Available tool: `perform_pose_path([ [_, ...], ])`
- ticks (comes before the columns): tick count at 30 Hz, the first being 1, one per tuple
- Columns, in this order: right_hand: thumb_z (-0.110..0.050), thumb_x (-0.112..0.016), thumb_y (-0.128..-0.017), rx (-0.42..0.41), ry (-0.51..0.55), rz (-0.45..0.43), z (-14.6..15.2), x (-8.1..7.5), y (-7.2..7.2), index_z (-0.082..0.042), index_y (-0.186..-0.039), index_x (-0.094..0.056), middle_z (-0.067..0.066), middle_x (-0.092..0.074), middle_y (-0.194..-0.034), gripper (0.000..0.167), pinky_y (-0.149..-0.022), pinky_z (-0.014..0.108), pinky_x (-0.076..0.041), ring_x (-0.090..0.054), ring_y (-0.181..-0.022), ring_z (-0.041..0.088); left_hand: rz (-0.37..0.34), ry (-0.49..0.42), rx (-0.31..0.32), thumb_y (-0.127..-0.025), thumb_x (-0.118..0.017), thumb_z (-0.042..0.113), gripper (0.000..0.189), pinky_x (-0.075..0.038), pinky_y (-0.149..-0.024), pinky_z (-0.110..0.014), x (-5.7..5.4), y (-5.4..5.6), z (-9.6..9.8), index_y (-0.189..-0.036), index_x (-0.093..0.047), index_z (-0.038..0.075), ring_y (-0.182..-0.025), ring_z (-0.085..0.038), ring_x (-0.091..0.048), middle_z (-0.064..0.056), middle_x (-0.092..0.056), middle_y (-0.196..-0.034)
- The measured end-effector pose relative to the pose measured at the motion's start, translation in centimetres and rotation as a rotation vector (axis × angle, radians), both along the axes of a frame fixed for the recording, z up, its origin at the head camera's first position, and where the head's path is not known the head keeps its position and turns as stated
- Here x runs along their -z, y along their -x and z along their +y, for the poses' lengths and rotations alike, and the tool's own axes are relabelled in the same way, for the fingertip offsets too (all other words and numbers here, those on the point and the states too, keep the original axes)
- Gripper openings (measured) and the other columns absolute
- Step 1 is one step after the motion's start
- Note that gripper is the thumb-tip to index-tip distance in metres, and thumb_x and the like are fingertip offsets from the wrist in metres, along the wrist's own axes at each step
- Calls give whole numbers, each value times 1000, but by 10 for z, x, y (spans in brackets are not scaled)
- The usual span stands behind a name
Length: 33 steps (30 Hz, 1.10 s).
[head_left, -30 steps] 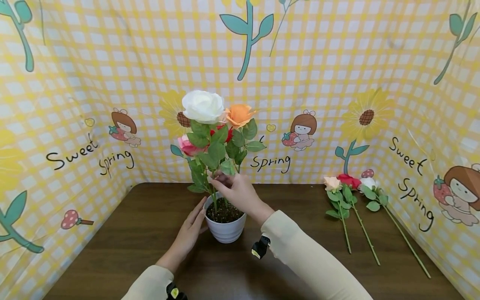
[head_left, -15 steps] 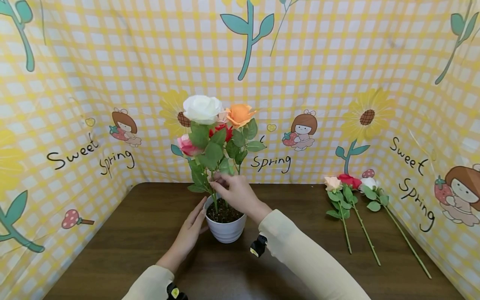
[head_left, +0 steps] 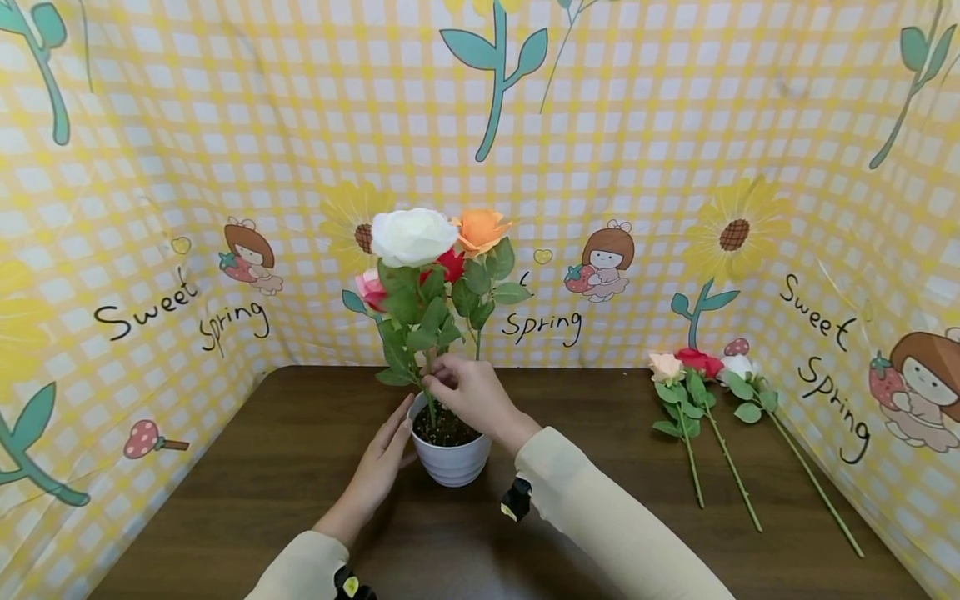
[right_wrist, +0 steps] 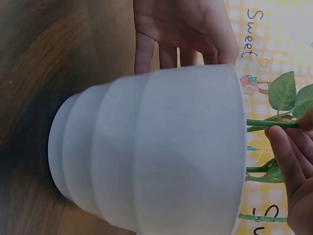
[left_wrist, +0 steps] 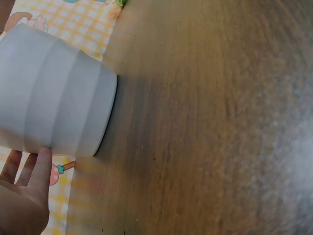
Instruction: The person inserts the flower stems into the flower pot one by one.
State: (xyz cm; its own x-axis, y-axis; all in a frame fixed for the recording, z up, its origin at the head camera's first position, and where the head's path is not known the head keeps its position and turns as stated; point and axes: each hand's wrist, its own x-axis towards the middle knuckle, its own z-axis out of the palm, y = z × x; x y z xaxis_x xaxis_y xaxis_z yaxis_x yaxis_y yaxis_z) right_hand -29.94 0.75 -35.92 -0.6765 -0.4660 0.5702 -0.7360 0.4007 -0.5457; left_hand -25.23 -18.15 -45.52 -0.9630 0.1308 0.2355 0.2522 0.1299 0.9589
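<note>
A white ribbed pot (head_left: 452,462) filled with dark soil stands upright on the table. My left hand (head_left: 380,458) rests on the pot's left side, its fingers extended against the wall, as the left wrist view also shows on the pot (left_wrist: 58,93). Above the soil, my right hand (head_left: 480,400) pinches a green stem (right_wrist: 274,124) between thumb and fingers. That stem leads up to a large white rose (head_left: 414,237). Around it in the pot stand an orange rose (head_left: 482,231), a red rose (head_left: 447,265) and a pink rose (head_left: 371,288). Leaves hide parts of the stems.
To the right on the brown table (head_left: 247,483) lie a peach rose (head_left: 665,367), a red rose (head_left: 699,363) and a smaller white rose (head_left: 738,369), their stems pointing toward the front. A yellow checked cloth (head_left: 637,108) encloses the back and sides.
The white rose has sunk lower and shifted slightly right, now covering a pale bloom behind it. My right hand has come down a little with the stem; the left hand stays put.
</note>
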Motion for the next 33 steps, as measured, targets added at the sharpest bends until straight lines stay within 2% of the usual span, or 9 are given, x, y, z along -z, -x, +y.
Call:
perform_pose_path([
  [8, -17, -66, -99, -18, 7, -45, -3, 4, 2, -8, -104, -72, 1, -75, -94, 12, -72, 19, -55, -69, -84, 7, -9, 7, -2, -111, -38, 35, 55, -44, -103, -56, 0, -1, 0, -160, -26, 16, -145, -36, -23, -16, -19, -163],
  [18, -20, -75, -93, -9, 40, -59, -5, 9, 7, -11, -101, -71, -4, -73, -89, 12, -67, 18, -55, -66, -78, 2, 3, 2, -12, -111, -38, 34, 54, -45, -102, -56, 0, -1, 0, -160, -27, 15, -144, -36, -25, -16, -21, -163],
  [21, -22, -75, -93, 12, 34, -61, -6, 10, 8, -11, -102, -71, -5, -73, -88, 15, -68, 18, -54, -65, -78, 1, 5, 3, -12, -111, -38, 34, 54, -46, -101, -55, 1, -1, 0, -160, -28, 15, -144, -36, -25, -16, -21, -162],
  [28, -26, -75, -93, 57, 7, -64, -6, 13, 9, -14, -95, -71, -5, -74, -84, 12, -62, 18, -53, -65, -73, 1, 14, 6, -2, -111, -37, 35, 55, -45, -101, -56, 3, 1, -1, -160, -27, 14, -145, -36, -23, -15, -21, -163],
  [33, -24, -75, -93, 34, 38, -59, -6, 15, 10, -13, -98, -71, -5, -72, -86, 13, -66, 18, -54, -65, -76, 1, 14, 8, -11, -111, -38, 35, 55, -46, -101, -55, 3, 1, -1, -160, -27, 15, -145, -35, -24, -15, -21, -163],
])
